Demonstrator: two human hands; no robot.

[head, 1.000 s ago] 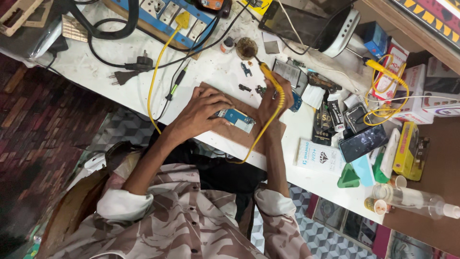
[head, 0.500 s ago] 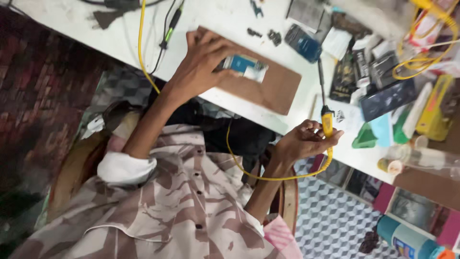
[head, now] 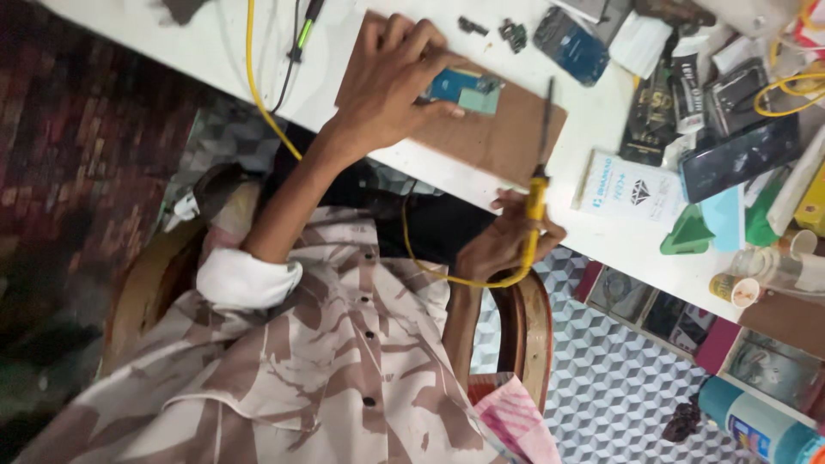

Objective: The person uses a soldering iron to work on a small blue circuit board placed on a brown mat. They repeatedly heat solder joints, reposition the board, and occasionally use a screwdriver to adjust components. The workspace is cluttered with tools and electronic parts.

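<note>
My left hand (head: 391, 82) presses down on a small blue circuit board (head: 468, 90), pinning it to a brown wooden board (head: 507, 137) on the white table (head: 215, 51). My right hand (head: 507, 245) grips the yellow handle of a soldering iron (head: 537, 198) at the table's near edge. The iron's dark tip points up over the wooden board, a short way right of the circuit board and not touching it. Its yellow cord (head: 447, 275) loops down across my lap.
Phones, phone parts and small boxes crowd the table's right side, with a white box (head: 632, 189), green plastic wedges (head: 687, 232) and small bottles (head: 739, 288). Another yellow cable (head: 258, 103) hangs off the table at left. A wooden chair arm (head: 524, 335) sits under my right elbow.
My right hand left the circuit board, dropped below the table edge with the soldering iron, and has now risen so the tip lies over the wooden board. My left hand stayed on the circuit board.
</note>
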